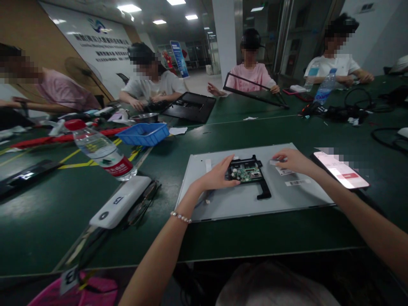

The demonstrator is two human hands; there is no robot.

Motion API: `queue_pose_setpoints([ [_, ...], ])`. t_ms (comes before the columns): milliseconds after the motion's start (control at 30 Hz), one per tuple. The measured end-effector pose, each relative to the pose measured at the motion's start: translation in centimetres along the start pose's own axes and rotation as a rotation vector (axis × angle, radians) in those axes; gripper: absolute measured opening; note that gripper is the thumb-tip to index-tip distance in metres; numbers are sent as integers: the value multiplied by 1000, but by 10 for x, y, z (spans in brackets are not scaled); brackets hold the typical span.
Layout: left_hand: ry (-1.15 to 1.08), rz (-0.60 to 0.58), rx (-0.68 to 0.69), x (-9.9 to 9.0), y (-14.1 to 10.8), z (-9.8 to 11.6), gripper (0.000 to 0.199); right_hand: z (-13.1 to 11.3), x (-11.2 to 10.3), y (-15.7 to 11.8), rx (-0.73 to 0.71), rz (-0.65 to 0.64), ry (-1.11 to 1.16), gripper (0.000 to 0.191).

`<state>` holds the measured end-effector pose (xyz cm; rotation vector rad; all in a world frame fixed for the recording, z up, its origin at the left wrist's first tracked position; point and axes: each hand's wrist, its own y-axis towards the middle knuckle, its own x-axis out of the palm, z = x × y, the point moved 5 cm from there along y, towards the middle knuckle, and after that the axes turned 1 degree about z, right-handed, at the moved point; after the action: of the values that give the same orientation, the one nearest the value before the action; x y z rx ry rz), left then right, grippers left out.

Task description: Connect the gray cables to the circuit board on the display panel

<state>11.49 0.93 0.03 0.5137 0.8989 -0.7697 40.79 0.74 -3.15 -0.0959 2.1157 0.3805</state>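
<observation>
A silver-grey flat panel (223,208), like the back of a display, lies on the green table in front of me. On it sits a green circuit board (250,173) in a black plastic bracket (264,187). My left hand (218,175) grips the bracket's left end, thumb at the near side and fingers at the far side. Over the panel's right part, my right hand (288,160) has its thumb and fingertips pinched together by a small pale piece; whether they hold it is unclear. White labels (298,182) are stuck on the panel nearby.
Right of the panel lies a lit phone (342,170). To the left are a white power bank (121,204), glasses (145,203), a water bottle (103,151) and a blue tray (145,134). Several people sit across the table; one holds a black frame (255,97).
</observation>
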Motion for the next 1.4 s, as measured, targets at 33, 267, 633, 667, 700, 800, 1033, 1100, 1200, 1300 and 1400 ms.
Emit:
queue_pose_setpoints([
  [33,0,1,-3,0,0,0,97,0,1,0,7,1,-4,25],
  [267,-7,-12,-21,-2,-1,4,98,-4,-2,-5,73,-3,64,24],
  [633,13,-6,9,0,1,0,97,-37,10,-11,171,-210,470,22],
  [667,17,-8,6,0,1,0,97,-41,12,-12,177,-234,487,21],
  [700,23,-9,4,0,1,0,98,-44,13,-12,183,-250,504,21],
  [800,36,-12,4,0,1,0,98,-50,14,-13,203,-249,551,20],
  [1033,42,-16,9,0,1,-1,96,-46,21,-11,199,-219,617,21],
  [1100,48,-14,9,0,1,-2,96,-47,24,-10,156,-199,607,21],
  [1200,59,-12,7,0,2,-2,96,-52,23,-9,71,-135,547,19],
  [1300,61,-12,1,0,2,-2,97,-59,20,-10,6,-110,447,17],
  [1400,58,-16,-7,0,2,-1,97,-62,16,-11,-50,-76,336,16],
])
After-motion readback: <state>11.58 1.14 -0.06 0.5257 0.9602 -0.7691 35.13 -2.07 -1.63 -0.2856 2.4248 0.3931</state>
